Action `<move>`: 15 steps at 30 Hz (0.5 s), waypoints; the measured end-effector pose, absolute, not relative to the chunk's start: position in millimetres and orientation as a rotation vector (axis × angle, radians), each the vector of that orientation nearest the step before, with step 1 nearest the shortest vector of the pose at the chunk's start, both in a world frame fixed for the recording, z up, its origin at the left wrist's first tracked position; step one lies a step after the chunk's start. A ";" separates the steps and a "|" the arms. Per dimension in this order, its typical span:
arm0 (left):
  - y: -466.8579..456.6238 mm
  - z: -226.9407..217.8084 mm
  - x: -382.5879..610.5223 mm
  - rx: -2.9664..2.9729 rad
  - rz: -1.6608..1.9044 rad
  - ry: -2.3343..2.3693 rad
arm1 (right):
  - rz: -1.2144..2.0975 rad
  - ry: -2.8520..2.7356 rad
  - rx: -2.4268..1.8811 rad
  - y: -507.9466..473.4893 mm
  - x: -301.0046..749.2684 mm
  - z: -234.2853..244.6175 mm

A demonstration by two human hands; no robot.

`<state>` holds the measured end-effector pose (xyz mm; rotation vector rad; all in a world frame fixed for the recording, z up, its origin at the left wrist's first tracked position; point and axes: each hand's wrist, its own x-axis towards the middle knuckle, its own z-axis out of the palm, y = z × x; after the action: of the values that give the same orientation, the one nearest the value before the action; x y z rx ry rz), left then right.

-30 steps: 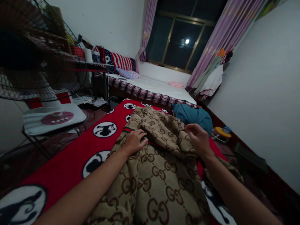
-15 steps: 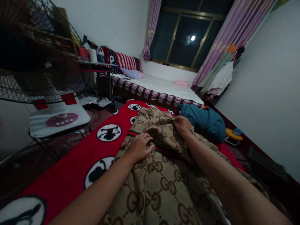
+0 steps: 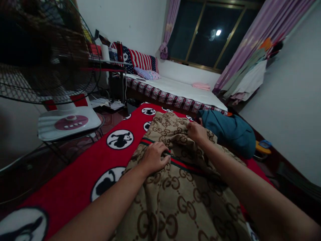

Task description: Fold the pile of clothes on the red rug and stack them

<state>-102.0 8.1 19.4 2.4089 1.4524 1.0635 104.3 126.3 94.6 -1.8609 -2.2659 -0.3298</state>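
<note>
A tan garment (image 3: 173,187), dress-like, with brown double-G print and a green-red-green stripe (image 3: 184,164) across it, lies spread in front of me. My left hand (image 3: 155,156) is on the cloth at the stripe, its fingers curled into the fabric and the thumb a little apart. Farther up and to the right, my right hand (image 3: 197,131) pinches a fold of the same garment and holds it bunched. Beneath is a red blanket (image 3: 75,182) with white circles and dark figures. Part of the garment's right side is hidden under my right forearm.
A bundled teal cloth (image 3: 228,132) lies at the blanket's right edge. On the left, a fan (image 3: 71,122) stands on a stool. Behind are a bed (image 3: 175,87), a cluttered desk (image 3: 112,63) and a yellow stool (image 3: 262,148) at right.
The camera view has shifted slightly, so the room sits farther right. The raised cloth by my right hand has flattened somewhat, and more of the stripe shows. Both hands keep nearly the same places.
</note>
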 end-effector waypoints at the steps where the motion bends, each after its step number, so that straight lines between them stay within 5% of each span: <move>1: 8.2 19.5 -102.0 2.404 1.063 1.454 | -0.319 -2.242 -1.711 116.3 103.5 98.1; 7: 9.2 18.2 -102.9 2.390 1.089 1.437 | -0.053 -2.612 -1.043 40.4 113.5 67.0; 11: 9.3 17.3 -104.0 2.397 1.111 1.408 | 0.119 -2.508 -1.193 20.4 148.7 62.5; 15: 8.9 18.6 -103.4 2.401 1.173 1.446 | -0.294 -2.074 -1.590 22.4 201.7 83.2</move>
<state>-103.4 8.9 18.6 2.4007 1.4456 1.1725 201.7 22.4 83.2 -1.5901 -2.0743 -0.2941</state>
